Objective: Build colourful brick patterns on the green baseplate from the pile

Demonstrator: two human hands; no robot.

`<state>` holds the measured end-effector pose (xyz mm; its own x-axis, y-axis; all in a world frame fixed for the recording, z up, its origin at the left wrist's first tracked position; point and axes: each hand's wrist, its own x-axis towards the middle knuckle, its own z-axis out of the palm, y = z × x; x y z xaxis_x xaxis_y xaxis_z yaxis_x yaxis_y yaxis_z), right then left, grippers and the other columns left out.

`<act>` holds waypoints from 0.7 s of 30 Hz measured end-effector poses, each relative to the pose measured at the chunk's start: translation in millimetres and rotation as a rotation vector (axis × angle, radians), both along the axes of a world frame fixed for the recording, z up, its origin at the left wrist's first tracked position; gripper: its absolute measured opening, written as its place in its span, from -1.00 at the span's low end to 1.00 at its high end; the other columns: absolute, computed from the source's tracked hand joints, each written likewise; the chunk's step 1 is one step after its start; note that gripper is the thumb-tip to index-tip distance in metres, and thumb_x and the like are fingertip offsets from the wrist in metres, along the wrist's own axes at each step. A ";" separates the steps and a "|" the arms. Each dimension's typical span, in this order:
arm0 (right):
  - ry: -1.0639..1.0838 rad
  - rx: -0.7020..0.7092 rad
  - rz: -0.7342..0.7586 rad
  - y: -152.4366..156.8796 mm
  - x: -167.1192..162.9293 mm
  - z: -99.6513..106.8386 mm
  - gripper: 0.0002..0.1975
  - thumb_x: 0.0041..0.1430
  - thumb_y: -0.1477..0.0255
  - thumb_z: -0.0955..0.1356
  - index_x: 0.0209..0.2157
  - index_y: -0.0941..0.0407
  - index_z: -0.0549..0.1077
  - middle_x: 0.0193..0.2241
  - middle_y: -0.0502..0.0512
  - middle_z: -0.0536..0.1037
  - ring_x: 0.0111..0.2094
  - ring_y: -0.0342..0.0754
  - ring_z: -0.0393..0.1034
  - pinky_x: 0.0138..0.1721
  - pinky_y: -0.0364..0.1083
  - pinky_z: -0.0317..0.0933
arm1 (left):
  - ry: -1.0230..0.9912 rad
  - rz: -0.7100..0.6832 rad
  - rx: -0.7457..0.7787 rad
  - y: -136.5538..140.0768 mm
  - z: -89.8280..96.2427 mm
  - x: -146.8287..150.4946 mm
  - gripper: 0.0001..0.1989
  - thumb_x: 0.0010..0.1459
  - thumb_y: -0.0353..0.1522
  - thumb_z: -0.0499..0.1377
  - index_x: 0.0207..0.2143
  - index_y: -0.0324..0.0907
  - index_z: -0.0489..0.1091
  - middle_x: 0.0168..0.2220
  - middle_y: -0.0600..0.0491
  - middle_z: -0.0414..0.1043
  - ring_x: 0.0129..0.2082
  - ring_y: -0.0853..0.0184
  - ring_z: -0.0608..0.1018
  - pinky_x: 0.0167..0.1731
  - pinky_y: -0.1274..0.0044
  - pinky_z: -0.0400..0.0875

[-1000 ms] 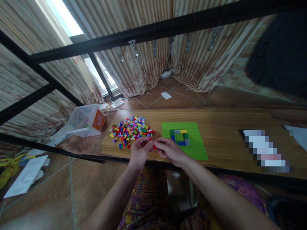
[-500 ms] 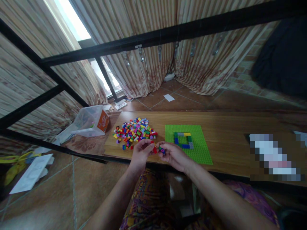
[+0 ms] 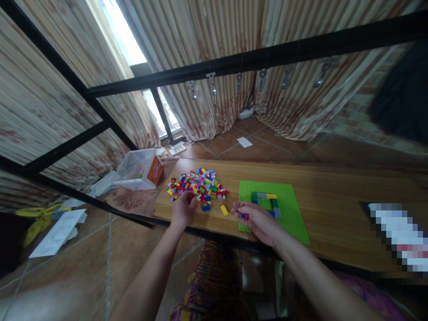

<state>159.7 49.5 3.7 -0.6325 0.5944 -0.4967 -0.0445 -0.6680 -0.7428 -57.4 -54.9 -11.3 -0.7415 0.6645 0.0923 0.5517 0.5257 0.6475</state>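
At the near left edge of the pile of colourful toy building bricks (image 3: 203, 185) is my left hand (image 3: 183, 209), its fingers curled. What it grips, if anything, is hidden. My right hand (image 3: 259, 221) is closed around small building bricks (image 3: 245, 216), purple and dark blue, above the left near part of the green baseplate (image 3: 290, 209). A rectangular ring of bricks (image 3: 275, 203) in green, grey, yellow and blue is fixed on that plate, partly covered by my right hand. Between my hands, a yellow brick (image 3: 224, 209) and a blue brick (image 3: 206, 208) lie loose on the table.
The wooden table (image 3: 334, 196) has a black frame. Left of the pile stands a clear plastic box (image 3: 133, 169) with an orange label. A black metal rail (image 3: 227, 64) with hanging clips crosses in front of the curtains. At right lies a blurred-out flat object (image 3: 397, 234).
My left hand has moved left from beside my right hand to the pile, and the red brick it held no longer shows. A yellow brick now shows between my hands. The view has shifted.
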 end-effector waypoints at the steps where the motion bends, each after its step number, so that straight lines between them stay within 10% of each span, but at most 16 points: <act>1: 0.013 0.002 0.012 0.6 0.4 0.4 -0.83 -0.17 0.58 0.37 -0.43 0.14 0.52 -0.43 0.05 0.53 -0.38 -0.20 0.38 -0.42 -0.27 0.25 | 0.043 -0.001 -0.023 3.4 -0.8 -2.1 -0.81 0.08 -0.35 0.13 -0.25 -0.20 0.45 -0.37 -0.01 0.53 -0.39 0.30 0.54 -0.35 0.53 0.34; 13: 0.111 0.035 0.064 2.0 4.4 -5.0 -0.57 -0.33 0.69 0.26 -0.35 0.11 0.53 -0.35 0.04 0.57 -0.14 -0.07 0.45 0.05 -0.04 0.28 | 0.137 -0.036 0.150 8.9 -9.5 -4.1 -0.75 0.16 -0.30 0.09 -0.17 -0.21 0.44 -0.31 -0.03 0.51 -0.41 0.34 0.52 -0.36 0.53 0.38; 21: 0.105 0.016 0.021 -0.5 5.0 -2.4 -0.73 -0.13 0.67 0.31 -0.37 0.12 0.53 -0.37 0.07 0.58 -0.17 -0.09 0.48 0.03 -0.06 0.32 | 0.203 0.331 0.181 -56.5 -17.4 -22.5 -0.63 0.17 -0.25 0.02 -0.03 -0.22 0.36 -0.20 -0.05 0.46 -0.39 0.31 0.48 -0.27 0.43 0.40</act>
